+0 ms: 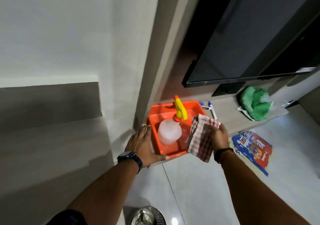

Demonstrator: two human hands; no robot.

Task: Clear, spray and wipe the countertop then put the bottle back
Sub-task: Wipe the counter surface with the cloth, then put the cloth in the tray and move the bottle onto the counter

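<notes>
An orange plastic bin sits at the left end of a wood-grain countertop, against the wall. Inside it stands a translucent spray bottle with a yellow and orange trigger head. My left hand grips the bin's near left corner. My right hand holds a folded red-and-white checked cloth over the bin's right rim.
Two markers lie on the counter behind the bin. A green cloth lies further right, under a wall-mounted black TV. A blue printed box lies on the tiled floor. A metal bowl is near my feet.
</notes>
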